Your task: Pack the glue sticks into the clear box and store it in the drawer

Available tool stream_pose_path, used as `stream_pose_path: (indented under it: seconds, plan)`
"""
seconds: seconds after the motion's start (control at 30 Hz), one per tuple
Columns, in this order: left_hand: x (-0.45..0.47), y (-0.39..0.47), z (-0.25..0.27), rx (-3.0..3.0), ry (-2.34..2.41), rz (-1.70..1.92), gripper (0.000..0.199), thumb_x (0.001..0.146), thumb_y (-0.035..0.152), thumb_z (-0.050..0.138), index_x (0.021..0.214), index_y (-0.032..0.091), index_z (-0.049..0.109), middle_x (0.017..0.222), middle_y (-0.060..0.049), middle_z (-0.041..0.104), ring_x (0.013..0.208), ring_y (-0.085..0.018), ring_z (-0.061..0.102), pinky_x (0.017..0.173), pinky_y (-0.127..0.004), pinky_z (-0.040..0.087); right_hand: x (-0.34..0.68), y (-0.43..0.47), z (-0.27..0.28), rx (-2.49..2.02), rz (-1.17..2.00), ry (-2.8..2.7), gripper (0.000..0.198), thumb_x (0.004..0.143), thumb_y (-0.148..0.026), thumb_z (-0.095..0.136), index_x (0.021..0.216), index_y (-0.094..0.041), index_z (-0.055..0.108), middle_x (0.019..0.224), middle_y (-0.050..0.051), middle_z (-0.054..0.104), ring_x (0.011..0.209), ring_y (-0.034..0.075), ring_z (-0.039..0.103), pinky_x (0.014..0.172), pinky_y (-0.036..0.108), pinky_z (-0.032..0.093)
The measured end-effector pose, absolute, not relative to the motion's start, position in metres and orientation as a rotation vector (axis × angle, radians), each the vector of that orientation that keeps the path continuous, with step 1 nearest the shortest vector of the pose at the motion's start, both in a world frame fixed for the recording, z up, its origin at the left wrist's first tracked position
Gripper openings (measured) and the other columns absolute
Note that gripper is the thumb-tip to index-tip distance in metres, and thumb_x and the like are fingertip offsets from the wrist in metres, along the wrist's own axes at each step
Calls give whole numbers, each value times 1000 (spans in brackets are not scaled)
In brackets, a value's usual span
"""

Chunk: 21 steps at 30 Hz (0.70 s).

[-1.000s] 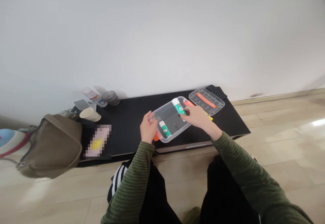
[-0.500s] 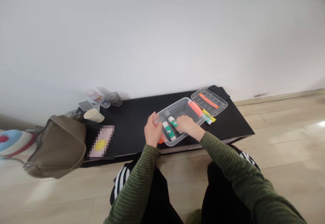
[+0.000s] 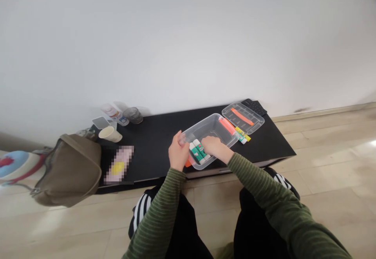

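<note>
My left hand grips the left end of a clear plastic box, its thumb over the rim. In that end of the box lie two green-and-white glue sticks, side by side. The outer glue stick is nearest my left hand. My right hand reaches into the box with fingers curled at the inner glue stick; its fingertips are partly hidden. To the right of the box, another glue stick and a yellow tube lie on the black cabinet top.
The clear lid with an orange handle lies behind the box, near a black dotted item. Leftward on the black cabinet are a paper cup, a spray can, a dark jar and a brown bag.
My right hand has lowered the inner glue stick and moved it left, so it now lies alongside the outer one. My left hand stays on the box.
</note>
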<state>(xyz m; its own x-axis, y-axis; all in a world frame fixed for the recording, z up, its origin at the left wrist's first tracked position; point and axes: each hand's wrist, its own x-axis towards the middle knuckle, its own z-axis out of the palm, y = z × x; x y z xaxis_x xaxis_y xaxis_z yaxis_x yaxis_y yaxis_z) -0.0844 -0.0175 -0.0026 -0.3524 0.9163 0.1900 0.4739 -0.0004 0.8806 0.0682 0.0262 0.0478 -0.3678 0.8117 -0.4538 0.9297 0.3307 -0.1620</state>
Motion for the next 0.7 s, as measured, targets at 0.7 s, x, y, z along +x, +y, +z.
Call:
stream_pose_path:
  seconds: [0.7]
  plan:
    - [-90,-9,-5,1272,1814,1311,57,76,10,59,132,18,54,122,-11,68,107,-19,67,103,-38,47,229,76,16,2276,-555,1992,23,79,-24,64,100,-19,72,110,13,68,100,25,64,77,30,49]
